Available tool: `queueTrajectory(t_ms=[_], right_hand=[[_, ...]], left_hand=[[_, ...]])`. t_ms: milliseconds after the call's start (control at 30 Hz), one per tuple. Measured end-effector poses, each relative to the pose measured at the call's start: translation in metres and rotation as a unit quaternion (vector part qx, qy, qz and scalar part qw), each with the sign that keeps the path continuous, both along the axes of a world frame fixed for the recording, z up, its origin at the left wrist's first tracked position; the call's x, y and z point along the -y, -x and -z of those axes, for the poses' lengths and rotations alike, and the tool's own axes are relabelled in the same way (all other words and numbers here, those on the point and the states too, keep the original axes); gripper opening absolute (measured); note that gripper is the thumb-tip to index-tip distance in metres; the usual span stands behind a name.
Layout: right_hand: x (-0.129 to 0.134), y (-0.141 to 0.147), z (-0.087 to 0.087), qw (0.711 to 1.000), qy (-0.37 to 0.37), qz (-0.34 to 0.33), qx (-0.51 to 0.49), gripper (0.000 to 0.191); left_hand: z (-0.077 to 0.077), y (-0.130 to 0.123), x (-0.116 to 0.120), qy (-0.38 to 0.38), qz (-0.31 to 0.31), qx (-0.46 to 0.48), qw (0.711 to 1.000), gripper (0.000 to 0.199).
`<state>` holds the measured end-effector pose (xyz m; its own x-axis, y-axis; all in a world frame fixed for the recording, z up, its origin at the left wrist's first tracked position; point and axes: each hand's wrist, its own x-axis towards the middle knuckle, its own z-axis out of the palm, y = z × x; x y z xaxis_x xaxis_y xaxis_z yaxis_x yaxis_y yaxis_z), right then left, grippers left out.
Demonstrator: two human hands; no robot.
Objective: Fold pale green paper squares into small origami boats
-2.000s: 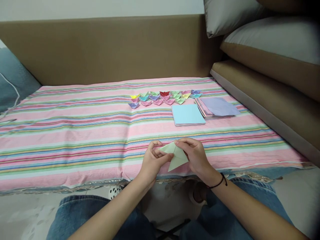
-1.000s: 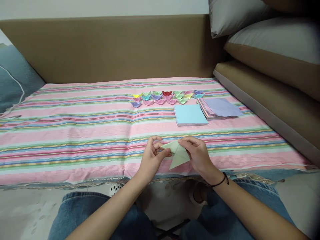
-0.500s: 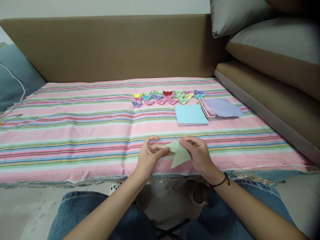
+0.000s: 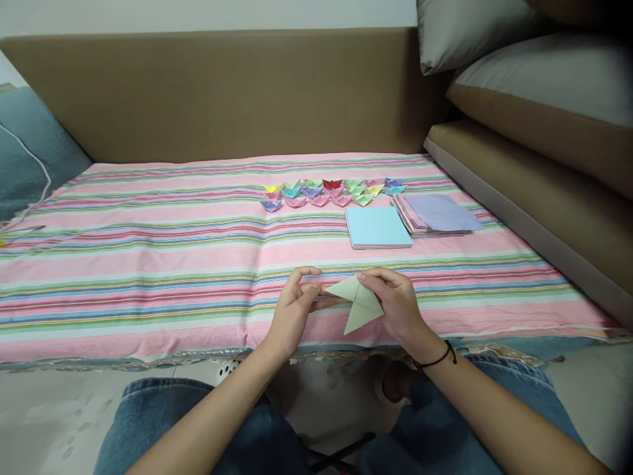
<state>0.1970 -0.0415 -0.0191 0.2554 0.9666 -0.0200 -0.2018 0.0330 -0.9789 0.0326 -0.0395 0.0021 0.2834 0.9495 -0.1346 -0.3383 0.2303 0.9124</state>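
A pale green folded paper (image 4: 363, 305) is held above the striped cloth near its front edge, one point toward the left and another pointing down. My right hand (image 4: 395, 300) pinches its top right part between thumb and fingers. My left hand (image 4: 295, 310) is at the paper's left tip, its thumb raised off the paper and its fingers apart; some fingertips reach behind the tip, and whether they touch it is hard to tell.
Rows of small folded paper boats (image 4: 331, 185) stand farther back on the striped cloth (image 4: 148, 264). Nearer are a light blue paper stack (image 4: 378, 227) and a purple-topped stack (image 4: 442, 212). Cushions (image 4: 534, 198) line the right side.
My left thumb has lifted off the paper's left tip. The paper has turned slightly and shifted a little to the right, still in my right hand.
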Motion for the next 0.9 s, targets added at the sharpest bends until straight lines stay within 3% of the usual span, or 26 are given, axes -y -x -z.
queueTrajectory(t_ms=[100,267,400,700,900], right_hand=[[0.001,0.0,0.0,1.0,-0.001,-0.007,0.008,0.013],[0.005,0.003,0.0,0.997,-0.011,-0.063,0.041,0.016],[0.007,0.006,0.002,0.995,-0.024,-0.083,0.048,0.014],[0.006,0.004,0.0,0.994,-0.028,-0.077,0.076,0.016],[0.002,-0.001,0.003,0.996,-0.021,-0.066,0.054,0.018]], left_hand=[[0.0,0.0,0.0,-0.004,0.022,-0.031,0.999,0.025],[0.006,-0.004,0.003,-0.057,0.049,-0.119,0.99,0.048],[0.009,-0.006,0.004,-0.049,0.062,-0.146,0.986,0.05],[0.009,-0.008,0.003,0.033,0.057,-0.056,0.996,0.056],[0.003,-0.004,0.002,0.037,0.062,-0.052,0.996,0.048]])
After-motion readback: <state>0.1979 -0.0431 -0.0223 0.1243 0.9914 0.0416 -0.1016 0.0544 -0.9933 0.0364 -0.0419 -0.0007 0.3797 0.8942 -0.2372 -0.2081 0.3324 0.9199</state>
